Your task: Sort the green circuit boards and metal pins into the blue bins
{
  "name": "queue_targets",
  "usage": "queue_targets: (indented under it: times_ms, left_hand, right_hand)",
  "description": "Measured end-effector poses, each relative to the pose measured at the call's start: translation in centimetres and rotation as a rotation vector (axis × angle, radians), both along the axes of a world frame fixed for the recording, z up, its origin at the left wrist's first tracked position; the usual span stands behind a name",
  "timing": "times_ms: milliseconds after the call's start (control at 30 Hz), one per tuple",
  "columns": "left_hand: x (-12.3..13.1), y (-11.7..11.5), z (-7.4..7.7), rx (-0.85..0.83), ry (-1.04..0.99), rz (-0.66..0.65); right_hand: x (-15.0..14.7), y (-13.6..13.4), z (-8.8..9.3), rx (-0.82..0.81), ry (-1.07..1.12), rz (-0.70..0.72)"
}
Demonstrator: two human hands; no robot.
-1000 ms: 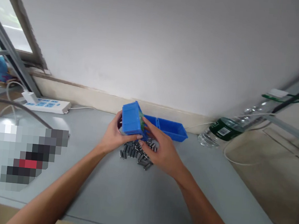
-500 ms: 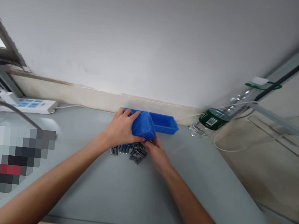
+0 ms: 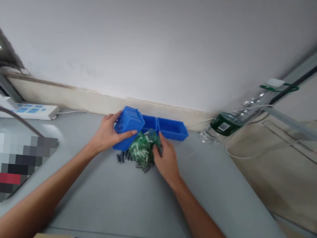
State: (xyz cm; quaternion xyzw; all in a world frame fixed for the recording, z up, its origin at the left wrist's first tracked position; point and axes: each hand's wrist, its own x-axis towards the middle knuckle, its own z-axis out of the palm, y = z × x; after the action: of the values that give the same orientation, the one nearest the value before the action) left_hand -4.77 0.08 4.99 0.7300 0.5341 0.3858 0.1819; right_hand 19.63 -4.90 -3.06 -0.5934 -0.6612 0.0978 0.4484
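My left hand point(image 3: 107, 133) grips a tilted blue plastic bin point(image 3: 132, 120), thumb across its side. My right hand point(image 3: 167, 158) pinches the edge of a clear green plastic bag point(image 3: 141, 147) that holds several small pale pieces. The bag lies beside the bin's lower end, over a heap of small dark metal cylinders point(image 3: 120, 157) on the table. Part of the heap is hidden by the bag and the bin. Just behind stand two more blue bins: one point(image 3: 149, 121) partly covered by the held bin, the other point(image 3: 173, 128) to its right.
A large water bottle point(image 3: 225, 123) with a green label leans at the right by a metal frame point(image 3: 297, 128) and white cables. At the left lies a power strip point(image 3: 40, 112). A blurred-out object point(image 3: 13, 172) sits on the table point(image 3: 122, 205) at front left.
My left hand has moved left with the bin and turned it. The green bag has come into view, with my right hand on it, over the metal cylinders.
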Motion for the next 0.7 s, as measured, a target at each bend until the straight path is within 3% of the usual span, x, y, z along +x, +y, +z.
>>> queue_targets:
  times_ms: [133, 300, 367, 433, 533, 700]
  left_hand:
    - [-1.1, 0.1, -0.5, -0.043, -0.119, 0.058]
    - [-2.4, -0.1, 0.0, -0.078, -0.302, 0.117]
    - [-2.7, -0.1, 0.1, -0.063, -0.376, 0.171]
    - [-2.8, 0.0, -0.1, -0.032, -0.463, 0.197]
    - [-2.8, 0.6, -1.0, 0.073, -0.610, 0.158]
    - [-3.7, 1.9, -2.4, 0.175, -0.636, 0.158]
  right_hand:
    - [0.1, -0.3, 0.6, 0.009, 0.041, -0.033]
    - [-0.8, -0.7, 3.2, 0.205, -0.038, -0.029]
    - [-2.1, -0.6, 4.7, 0.215, -0.055, 0.082]
    - [-4.0, -0.1, 6.1, 0.186, -0.067, 0.278]
    - [-7.1, 1.9, 7.4, 0.139, -0.104, 0.495]
    - [-9.6, 7.6, 7.8, 0.059, -0.248, 0.570]
